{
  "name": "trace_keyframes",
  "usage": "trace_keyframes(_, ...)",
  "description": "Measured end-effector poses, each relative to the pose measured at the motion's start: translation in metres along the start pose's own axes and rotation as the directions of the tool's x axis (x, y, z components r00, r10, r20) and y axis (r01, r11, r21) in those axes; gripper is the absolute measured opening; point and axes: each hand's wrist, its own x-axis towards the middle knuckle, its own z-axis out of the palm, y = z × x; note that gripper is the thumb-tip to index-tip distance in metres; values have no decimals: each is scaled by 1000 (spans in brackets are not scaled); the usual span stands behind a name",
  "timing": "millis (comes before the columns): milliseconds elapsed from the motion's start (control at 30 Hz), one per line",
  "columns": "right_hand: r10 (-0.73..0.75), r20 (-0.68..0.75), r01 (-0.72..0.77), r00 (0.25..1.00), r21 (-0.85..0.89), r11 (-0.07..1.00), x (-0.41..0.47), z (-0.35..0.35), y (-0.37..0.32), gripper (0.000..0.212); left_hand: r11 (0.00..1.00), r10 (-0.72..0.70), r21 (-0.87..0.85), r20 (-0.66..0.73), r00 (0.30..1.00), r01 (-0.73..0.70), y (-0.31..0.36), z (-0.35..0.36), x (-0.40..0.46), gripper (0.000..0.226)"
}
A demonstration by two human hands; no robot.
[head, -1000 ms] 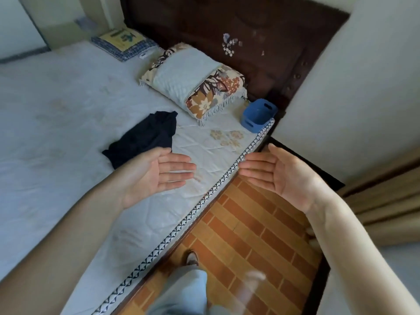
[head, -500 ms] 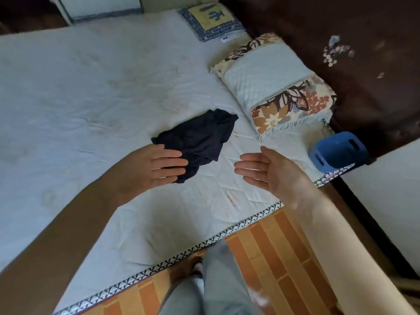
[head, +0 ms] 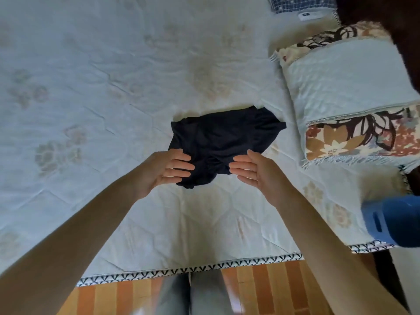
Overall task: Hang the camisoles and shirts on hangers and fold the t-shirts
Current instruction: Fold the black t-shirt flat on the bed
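Note:
A crumpled dark navy garment (head: 223, 137) lies on the pale quilted mattress (head: 113, 87), a little right of the middle. My left hand (head: 169, 168) is at its near left edge, fingers straight and pointing right, over the cloth's lower corner. My right hand (head: 252, 170) is at its near right edge, fingers straight and pointing left. Both hands are open with palms facing each other; whether they touch the cloth is unclear. No hanger is in view.
A floral and white pillow (head: 347, 92) lies on the right of the bed. A blue plastic basket (head: 393, 220) sits at the bed's right corner. A folded patterned cloth (head: 302, 5) is at the top. Orange tiled floor (head: 118, 296) and my legs are below the bed's edge.
The view has swung left and down to face the bed squarely. Both hands moved forward from above the bed's edge to either side of the dark garment's near end.

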Motion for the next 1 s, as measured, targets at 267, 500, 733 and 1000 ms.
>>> trace_keyframes(267,-111,0,91,994,-572,815,124,41,96,33,897,18,441,-105,994,30,-84,15,127,8)
trace_keyframes(500,-96,202,221,975,-934,281,219,56,176,64,403,24,915,-42,999,28,-180,16,224,102)
trace_keyframes(733,-521,241,260,819,-965,-36,250,56,194,12,180,500,984,-81,862,-12,-197,1,242,42)
trace_keyframes(1000,-578,148,301,803,-937,179,174,49,101,6,528,560,848,-315,766,-37,-113,-78,160,8)
